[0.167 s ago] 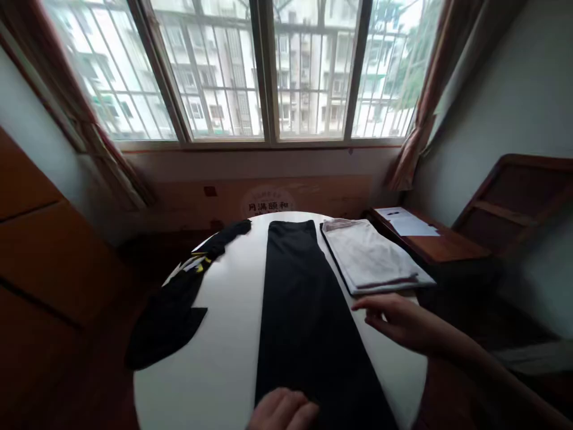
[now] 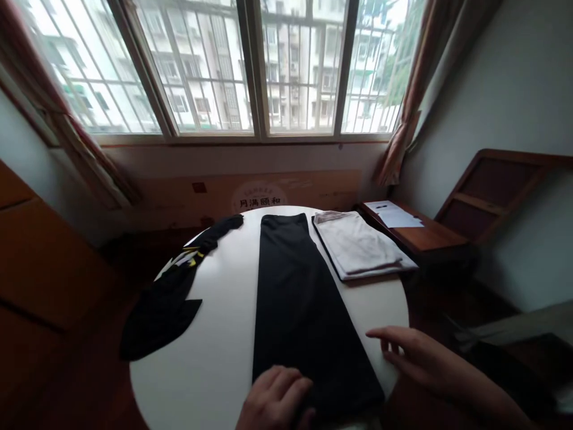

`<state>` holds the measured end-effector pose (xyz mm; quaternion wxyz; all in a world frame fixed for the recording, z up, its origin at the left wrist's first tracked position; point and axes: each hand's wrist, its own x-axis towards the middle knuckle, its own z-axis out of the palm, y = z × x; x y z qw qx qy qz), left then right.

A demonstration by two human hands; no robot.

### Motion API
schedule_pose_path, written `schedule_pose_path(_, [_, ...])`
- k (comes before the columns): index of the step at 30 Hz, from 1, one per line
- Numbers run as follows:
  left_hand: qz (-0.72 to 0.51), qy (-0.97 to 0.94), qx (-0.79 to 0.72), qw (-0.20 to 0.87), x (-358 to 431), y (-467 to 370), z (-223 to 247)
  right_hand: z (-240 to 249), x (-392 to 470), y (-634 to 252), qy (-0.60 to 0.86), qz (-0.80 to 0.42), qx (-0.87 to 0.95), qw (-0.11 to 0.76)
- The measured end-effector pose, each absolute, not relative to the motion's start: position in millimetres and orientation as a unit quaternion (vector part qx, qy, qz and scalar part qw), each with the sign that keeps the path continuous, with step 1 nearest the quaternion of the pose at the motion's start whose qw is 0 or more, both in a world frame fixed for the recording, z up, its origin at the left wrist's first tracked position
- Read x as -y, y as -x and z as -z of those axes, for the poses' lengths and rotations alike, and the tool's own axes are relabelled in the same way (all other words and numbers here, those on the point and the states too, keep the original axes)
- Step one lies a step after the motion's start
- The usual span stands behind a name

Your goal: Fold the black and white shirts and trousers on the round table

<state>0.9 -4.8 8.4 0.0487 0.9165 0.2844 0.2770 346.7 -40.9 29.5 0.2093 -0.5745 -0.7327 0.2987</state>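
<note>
Black trousers lie flat and lengthwise on the white round table, narrower at the far end. My left hand is at their near left end, its fingers curled; whether it grips the cloth is hidden. Beyond the right edge of the trousers, my right hand hovers near the table's right edge with its fingers apart and nothing in them. Folded light grey clothes lie on dark cloth at the far right of the table.
Rumpled black garments with yellow and white parts hang over the table's left edge. To the right, a wooden side table bears white papers, beside a wooden chair. Behind are a window and curtains.
My right hand has moved nearer and to the right, away from the folded clothes. My left hand shows more, slightly further up in view. The whole view has shifted a little.
</note>
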Motion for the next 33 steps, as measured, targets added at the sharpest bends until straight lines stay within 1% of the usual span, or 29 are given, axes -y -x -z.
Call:
schedule_pose_path(4, [-0.246,-0.914,-0.308,0.093,15,-15,-23,-23,75,-330,0.56,-0.306,0.738,0.22])
schedule_pose_path(8, [-0.191,-0.904,-0.346,0.162,28,-36,-36,-17,81,-312,0.576,-0.25,0.737,0.251])
schedule_pose_path(10, [-0.164,-0.899,-0.359,0.189,35,-47,-38,-11,82,-305,0.579,-0.235,0.729,0.281])
schedule_pose_path(14, [-0.141,-0.893,-0.373,0.208,44,-67,-37,0,82,-292,0.602,-0.24,0.678,0.346])
schedule_pose_path(19, [-0.147,-0.875,-0.412,0.208,48,-84,-32,3,80,-271,0.637,-0.184,0.645,0.381])
schedule_pose_path(22, [-0.182,-0.87,-0.423,0.178,46,-83,-26,1,80,-265,0.639,-0.158,0.637,0.401])
schedule_pose_path(25, [-0.223,-0.868,-0.427,0.12,41,-67,-12,0,80,-265,0.637,-0.136,0.631,0.422])
schedule_pose_path(27, [-0.246,-0.864,-0.434,0.067,36,-45,1,0,81,-267,0.636,-0.13,0.628,0.43])
schedule_pose_path(31, [-0.281,-0.855,-0.43,-0.071,29,10,24,4,88,-270,0.651,-0.126,0.61,0.433])
schedule_pose_path(33, [-0.289,-0.845,-0.437,-0.107,28,33,27,6,92,-270,0.652,-0.141,0.607,0.432])
